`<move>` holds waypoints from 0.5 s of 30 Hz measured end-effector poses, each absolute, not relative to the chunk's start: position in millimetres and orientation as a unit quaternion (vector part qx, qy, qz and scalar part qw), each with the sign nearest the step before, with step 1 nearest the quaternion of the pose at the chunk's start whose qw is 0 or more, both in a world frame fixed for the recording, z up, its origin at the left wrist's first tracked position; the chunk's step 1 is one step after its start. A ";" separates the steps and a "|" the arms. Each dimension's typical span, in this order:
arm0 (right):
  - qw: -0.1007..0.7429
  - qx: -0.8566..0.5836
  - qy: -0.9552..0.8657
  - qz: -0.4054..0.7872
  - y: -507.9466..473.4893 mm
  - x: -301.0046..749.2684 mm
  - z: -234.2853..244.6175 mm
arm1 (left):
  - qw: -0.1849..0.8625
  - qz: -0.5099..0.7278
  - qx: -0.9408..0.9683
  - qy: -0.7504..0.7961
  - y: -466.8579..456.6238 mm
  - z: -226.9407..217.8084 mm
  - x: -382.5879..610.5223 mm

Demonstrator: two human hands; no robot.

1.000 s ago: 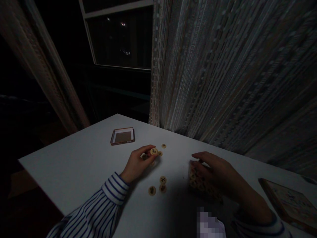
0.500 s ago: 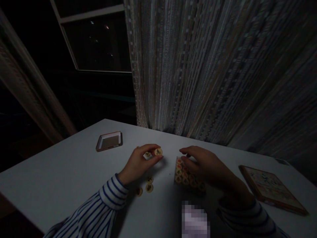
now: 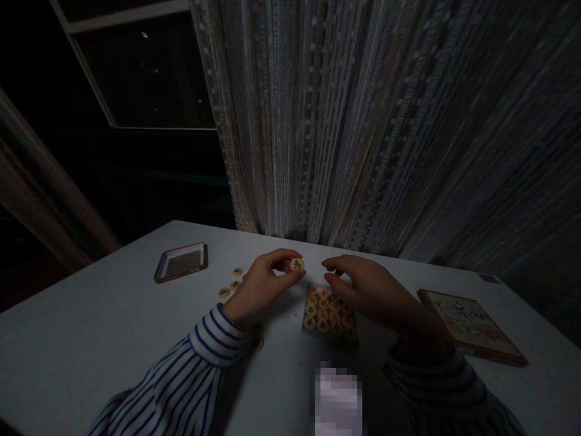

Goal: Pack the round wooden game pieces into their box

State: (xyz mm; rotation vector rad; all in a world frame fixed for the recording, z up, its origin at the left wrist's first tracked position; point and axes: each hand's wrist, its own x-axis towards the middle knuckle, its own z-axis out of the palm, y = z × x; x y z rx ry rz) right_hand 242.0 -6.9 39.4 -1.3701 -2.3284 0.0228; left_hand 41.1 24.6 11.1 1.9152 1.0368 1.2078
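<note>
Between the thumb and fingers of my left hand (image 3: pixel 263 281) is a round Chinese chess piece (image 3: pixel 297 265) with a black character, raised above the white table. My right hand (image 3: pixel 370 290) hovers over the far right side of a clear shallow box (image 3: pixel 305 327). Its thumb and fingertips are apart, with nothing visible between them. Rows of red-marked and black-marked pieces (image 3: pixel 322 316) fill the box; my right hand hides its back right part. Several loose pieces (image 3: pixel 224 292) lie left of my left wrist. More pieces (image 3: pixel 258 336) lie near the cuff, partly hidden and dim.
An open, shallow tin tray (image 3: pixel 181 264) with a brown rim rests at the table's back left. On the right lies a flat box (image 3: pixel 472 324) with a printed lid. A string curtain (image 3: pixel 290 121) hangs behind the white table (image 3: pixel 113 315). Some dark flat thing (image 3: pixel 488 278) sits at the back right.
My left hand has turned the held piece and brought it nearer my right hand. My right hand has shifted slightly off the box, showing more pieces. The view has swung right.
</note>
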 end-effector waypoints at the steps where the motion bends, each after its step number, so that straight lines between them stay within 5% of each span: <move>1: 0.221 -0.495 -0.840 0.006 -6.7 242.8 39.2 | 0.326 0.461 0.727 0.391 27.0 11.0 42.6; 15: 0.227 -0.498 -0.837 -0.012 -1.6 249.5 34.7 | 0.384 0.466 0.710 0.364 55.2 15.7 53.5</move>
